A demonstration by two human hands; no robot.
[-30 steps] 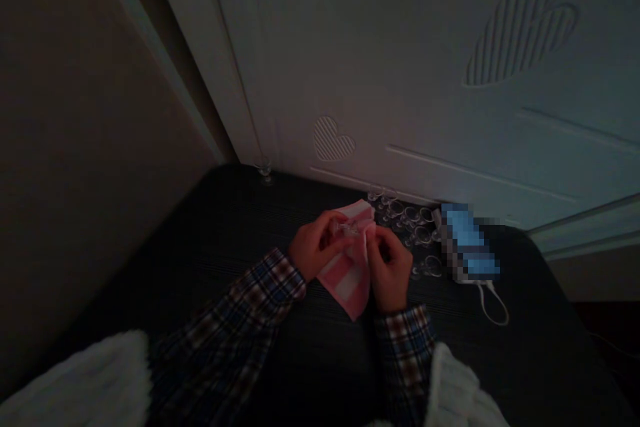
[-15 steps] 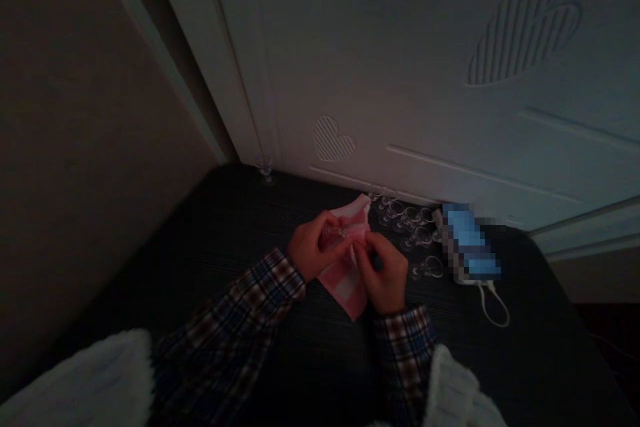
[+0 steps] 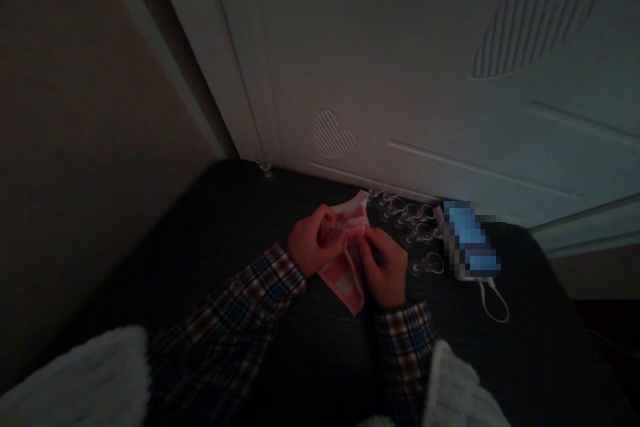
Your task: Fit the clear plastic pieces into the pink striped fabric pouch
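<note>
A pink and white patterned cloth (image 3: 345, 277) is stretched between my hands above the dark tabletop. On its left side my left hand (image 3: 313, 240) is closed, with fingers and thumb pinching the fabric. A small clear, ridged piece (image 3: 333, 224) shows by those fingertips; its kind is hard to make out in the dim light. My right hand (image 3: 386, 263) pinches the cloth's right edge between thumb and fingers. Below the hands the fabric hangs in a folded point. Just right of the cloth lie several clear plastic pieces with suction cups and rings (image 3: 424, 232).
A phone-like device (image 3: 473, 240), its screen blurred, lies at the right with a white cable (image 3: 495, 303). One clear suction-cup piece (image 3: 267, 165) stands at the back left of the black table (image 3: 215, 213). A white panel with heart reliefs (image 3: 335, 133) rises behind.
My fingers have shifted slightly on the cloth, and its lower part now folds more openly beneath my right hand. Both hands keep their pinch in nearly the same place.
</note>
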